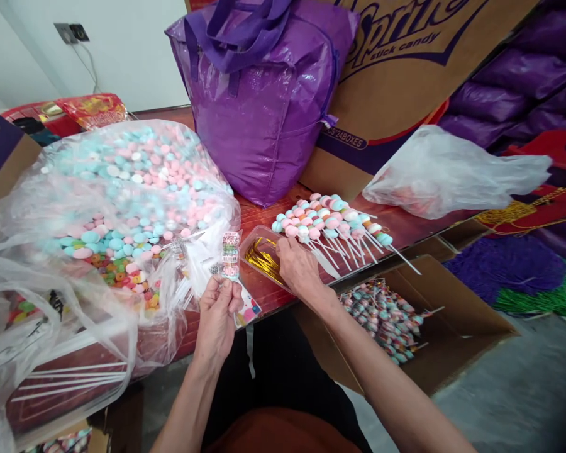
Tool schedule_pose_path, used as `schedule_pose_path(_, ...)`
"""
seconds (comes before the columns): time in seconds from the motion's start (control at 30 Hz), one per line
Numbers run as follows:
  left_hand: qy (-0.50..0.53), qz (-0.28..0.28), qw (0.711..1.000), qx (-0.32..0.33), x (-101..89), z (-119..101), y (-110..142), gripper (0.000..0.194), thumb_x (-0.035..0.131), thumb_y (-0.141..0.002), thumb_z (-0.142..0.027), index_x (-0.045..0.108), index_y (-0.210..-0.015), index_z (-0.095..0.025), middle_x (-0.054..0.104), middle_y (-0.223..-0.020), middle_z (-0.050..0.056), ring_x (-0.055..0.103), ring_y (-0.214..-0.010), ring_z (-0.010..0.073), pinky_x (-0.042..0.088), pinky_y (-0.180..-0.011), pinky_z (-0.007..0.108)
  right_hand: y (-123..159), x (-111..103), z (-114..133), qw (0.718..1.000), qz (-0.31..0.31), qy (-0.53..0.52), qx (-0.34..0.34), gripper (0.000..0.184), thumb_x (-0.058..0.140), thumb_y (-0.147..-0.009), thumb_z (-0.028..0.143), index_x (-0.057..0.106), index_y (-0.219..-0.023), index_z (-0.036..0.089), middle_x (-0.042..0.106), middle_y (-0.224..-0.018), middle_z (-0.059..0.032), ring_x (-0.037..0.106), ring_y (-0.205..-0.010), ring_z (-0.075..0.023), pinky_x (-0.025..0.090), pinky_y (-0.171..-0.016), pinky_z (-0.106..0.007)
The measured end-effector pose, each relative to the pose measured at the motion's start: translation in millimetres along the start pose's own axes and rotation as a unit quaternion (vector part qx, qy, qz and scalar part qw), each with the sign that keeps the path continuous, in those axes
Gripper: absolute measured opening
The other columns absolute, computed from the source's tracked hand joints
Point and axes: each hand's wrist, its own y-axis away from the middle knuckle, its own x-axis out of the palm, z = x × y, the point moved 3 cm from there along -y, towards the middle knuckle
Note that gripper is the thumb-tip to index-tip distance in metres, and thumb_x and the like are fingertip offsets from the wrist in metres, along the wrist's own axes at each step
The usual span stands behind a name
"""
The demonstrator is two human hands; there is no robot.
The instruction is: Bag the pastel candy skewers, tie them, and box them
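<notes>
Upright in my left hand point(220, 311) is a wrapped candy stick point(231, 255), pinched at its lower end between thumb and fingers; its clear wrapper carries printing. My right hand point(296, 267) reaches over a clear plastic tray point(251, 238) of gold twist ties point(263, 258). Its fingertips are bent together at the tray's right side, and whether they hold a tie is hidden. Just beyond that hand lies a pile of unwrapped candy sticks point(332, 220), pink, blue and white on white sticks. Beneath my left hand, a printed card with coloured dots point(249, 308) rests at the table edge.
A large clear bag of pastel candies point(136, 170) fills the left side, with loose white sticks point(70, 380) in front. Behind stand a purple bag point(264, 113) and a big carton point(387, 94). Below the table edge, an open box point(453, 314) holds wrapped candy sticks point(384, 318).
</notes>
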Motion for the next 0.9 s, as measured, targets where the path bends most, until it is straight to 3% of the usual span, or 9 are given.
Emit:
schedule_pose_path(0.07, -0.014, -0.005, 1.0, 0.014, 1.3, -1, -3, 0.034, 0.084, -0.073, -0.033, 0.055, -0.08, -0.016, 0.056, -0.069, -0.002, 0.037, -0.053, 0.0028, 0.027, -0.051, 0.016, 5, -5, -2, 0.997, -0.046, -0.065, 0.001, 0.021, 0.042, -0.092, 0.008, 0.061, -0.098, 0.015, 0.066, -0.097, -0.0133, 0.061, -0.08, -0.0218, 0.042, -0.066, -0.03)
schedule_pose_path(0.13, -0.025, -0.002, 1.0, 0.013, 3.6, 0, -5, 0.034, 0.083, -0.073, -0.035, 0.055, -0.077, -0.015, 0.058, -0.07, -0.001, 0.037, -0.052, 0.0025, 0.027, -0.051, 0.016, 13, -14, 0, 0.967, -0.113, -0.227, -0.001, 0.013, 0.045, -0.093, 0.015, 0.059, -0.094, 0.017, 0.065, -0.089, -0.0081, 0.06, -0.079, -0.0203, 0.045, -0.069, -0.03)
schedule_pose_path(0.2, -0.028, 0.002, 1.0, 0.002, 6.6, 4, -6, 0.034, 0.082, -0.073, -0.034, 0.054, -0.075, -0.015, 0.058, -0.069, -0.002, 0.034, -0.049, 0.0018, 0.026, -0.049, 0.016, 25, -19, 7, 0.892, -0.138, -0.43, 0.019, 0.008, 0.053, -0.091, 0.023, 0.059, -0.095, 0.019, 0.065, -0.084, -0.0034, 0.059, -0.071, -0.0167, 0.047, -0.066, -0.029)
schedule_pose_path(0.3, -0.041, -0.007, 0.999, 0.001, 11.7, 13, -6, 0.029, 0.076, -0.077, -0.033, 0.052, -0.081, -0.017, 0.056, -0.069, -0.004, 0.032, -0.047, 0.0021, 0.025, -0.047, 0.016, 43, -17, 30, 0.773, -0.084, -0.624, 0.076, 0.017, 0.066, -0.084, 0.029, 0.065, -0.099, 0.02, 0.068, -0.086, -0.0017, 0.057, -0.061, -0.0125, 0.046, -0.055, -0.025)
schedule_pose_path(0.4, -0.076, -0.046, 0.996, 0.011, 14.7, 20, -1, 0.025, 0.069, -0.083, -0.034, 0.051, -0.096, -0.022, 0.059, -0.074, -0.005, 0.048, -0.055, 0.0058, 0.036, -0.053, 0.017, 59, -7, 51, 0.695, -0.072, -0.703, 0.132, 0.015, 0.074, -0.078, 0.029, 0.069, -0.089, 0.019, 0.07, -0.078, -0.0014, 0.06, -0.061, -0.0126, 0.048, -0.054, -0.024)
schedule_pose_path(0.47, -0.086, -0.056, 0.995, 0.013, 16.1, 22, 2, 0.028, 0.068, -0.084, -0.036, 0.048, -0.1, -0.025, 0.062, -0.081, -0.004, 0.057, -0.065, 0.0089, 0.043, -0.061, 0.019, 67, 2, 57, 0.665, -0.086, -0.722, 0.17, 0.015, 0.076, -0.076, 0.029, 0.069, -0.084, 0.018, 0.069, -0.071, -0.0004, 0.061, -0.059, -0.0129, 0.051, -0.056, -0.025)
schedule_pose_path(0.67, -0.054, 0.002, 0.998, 0.027, 21.0, 17, 3, 0.025, 0.07, -0.082, -0.029, 0.047, -0.091, -0.024, 0.052, -0.07, -0.008, 0.041, -0.054, 0.0052, 0.031, -0.053, 0.017, 73, 12, 50, 0.691, -0.153, -0.682, 0.183, 0.014, 0.08, -0.073, 0.027, 0.07, -0.08, 0.018, 0.07, -0.074, -0.0002, 0.063, -0.064, -0.0129, 0.055, -0.062, -0.025)
schedule_pose_path(0.8, -0.026, 0.047, 0.998, 0.012, 25.0, 20, 5, 0.029, 0.074, -0.079, -0.032, 0.049, -0.091, -0.023, 0.053, -0.067, -0.007, 0.041, -0.054, 0.0065, 0.033, -0.055, 0.019, 71, 8, 51, 0.664, -0.145, -0.708, 0.189, 0.013, 0.077, -0.076, 0.027, 0.068, -0.079, 0.019, 0.065, -0.064, 0.0024, 0.059, -0.055, -0.0121, 0.052, -0.053, -0.025)
schedule_pose_path(0.9, -0.013, 0.05, 0.999, 0.004, 26.5, 23, 9, 0.032, 0.077, -0.078, -0.034, 0.051, -0.093, -0.024, 0.058, -0.073, -0.005, 0.048, -0.06, 0.0076, 0.038, -0.061, 0.021, 72, 2, 55, 0.696, -0.16, -0.678, 0.171, 0.011, 0.075, -0.08, 0.027, 0.067, -0.081, 0.019, 0.065, -0.066, 0.002, 0.059, -0.055, -0.0125, 0.051, -0.052, -0.025)
